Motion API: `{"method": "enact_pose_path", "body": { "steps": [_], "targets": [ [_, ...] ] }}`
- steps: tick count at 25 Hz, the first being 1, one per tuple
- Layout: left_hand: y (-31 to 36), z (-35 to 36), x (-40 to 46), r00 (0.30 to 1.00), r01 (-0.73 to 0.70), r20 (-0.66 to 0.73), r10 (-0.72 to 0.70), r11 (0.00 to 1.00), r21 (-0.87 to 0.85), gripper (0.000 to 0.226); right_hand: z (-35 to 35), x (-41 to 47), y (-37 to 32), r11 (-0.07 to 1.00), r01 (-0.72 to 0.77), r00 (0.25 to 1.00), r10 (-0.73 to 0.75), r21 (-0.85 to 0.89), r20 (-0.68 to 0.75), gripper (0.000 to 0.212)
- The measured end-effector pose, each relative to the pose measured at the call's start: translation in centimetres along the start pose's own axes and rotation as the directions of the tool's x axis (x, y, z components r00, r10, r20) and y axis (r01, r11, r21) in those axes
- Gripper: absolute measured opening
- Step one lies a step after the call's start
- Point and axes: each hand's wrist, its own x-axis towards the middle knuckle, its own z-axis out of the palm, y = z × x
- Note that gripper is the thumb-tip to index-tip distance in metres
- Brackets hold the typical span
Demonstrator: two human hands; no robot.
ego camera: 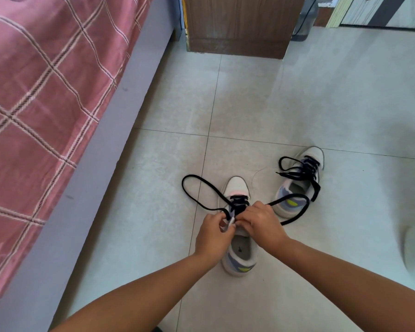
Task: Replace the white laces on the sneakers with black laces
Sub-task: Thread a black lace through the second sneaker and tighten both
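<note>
bare forearms, sleeveless, ringless hands

Both bare forearms reach forward and down from bottom of frame, converging toward centre. Left hand (pixel 212 232) knuckles up, fingers curled inward, thumb and fingertips pinched together at its inner edge. Right hand (pixel 259 222) just beside it, back of hand toward camera, fingers bent down and tucked under, tips hidden. Two hands nearly touching at fingertips. Wrists straight, left wrist lower in frame than right, elbows out of view.
</note>
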Motion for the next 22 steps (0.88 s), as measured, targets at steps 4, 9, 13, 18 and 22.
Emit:
{"method": "enact_pose_path", "body": {
  "steps": [4,9,13,18,22],
  "targets": [
    [0.6,-0.6,1.2,0.988,0.121,-0.061,-0.141,0.961,-0.25,0.023,-1.9,-0.4,-0.5,0.821,-0.383,0.917,0.395,0.423,0.064,0.007],
    [-0.2,-4.3,4.8,0.825,0.36,-0.278,-0.493,0.836,-0.414,0.019,-1.5,-0.4,0.0,0.055,-0.868,0.332,0.803,0.493,0.495,0.033],
    [2.1,-2.6,4.3,0.971,0.234,0.056,-0.232,0.972,-0.032,0.028,-2.1,1.9,-0.2,0.068,-0.767,0.485,0.712,0.638,0.508,0.013],
    [3.6,-1.0,5.4,0.966,-0.056,0.26,0.016,0.987,0.149,0.028,-4.2,3.3,0.8,0.289,-0.609,0.653,0.711,0.739,0.26,0.013],
    [3.4,-1.1,5.4,0.977,-0.043,0.215,0.018,0.993,0.113,0.024,-5.5,2.1,2.3,0.465,-0.734,0.676,0.573,0.495,0.464,0.021]
  ]
}}
